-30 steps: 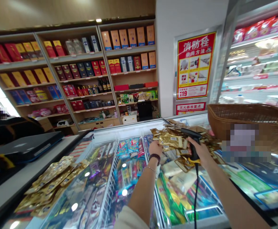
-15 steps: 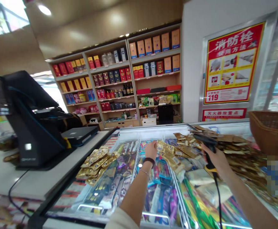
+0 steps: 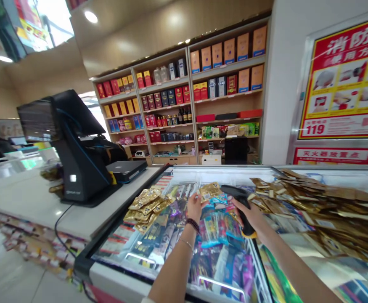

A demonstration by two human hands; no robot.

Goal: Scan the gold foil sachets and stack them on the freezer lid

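My left hand (image 3: 195, 207), with a dark bead bracelet at the wrist, grips the left edge of a gold packet (image 3: 210, 190). In my right hand (image 3: 248, 215) is a black barcode scanner (image 3: 236, 193), its head pointing left toward that packet. Left of my left hand, a small pile of gold packets (image 3: 146, 206) lies on the glass top of the chest freezer (image 3: 120, 263). A larger, spread-out heap of gold-brown packets (image 3: 332, 202) covers the freezer top on the right. Through the glass, colourful wrapped packages (image 3: 218, 229) show below my hands.
A counter (image 3: 41, 198) with a black checkout terminal (image 3: 79, 155) stands at the left, its cable hanging down the side. Shelves of boxes (image 3: 171, 99) line the back wall. A red fire-hydrant poster (image 3: 344, 84) hangs at the right.
My left hand and the gold packet have come away from the large heap, toward the small pile. My right hand has brought the scanner closer to the packet. The view has swung left.
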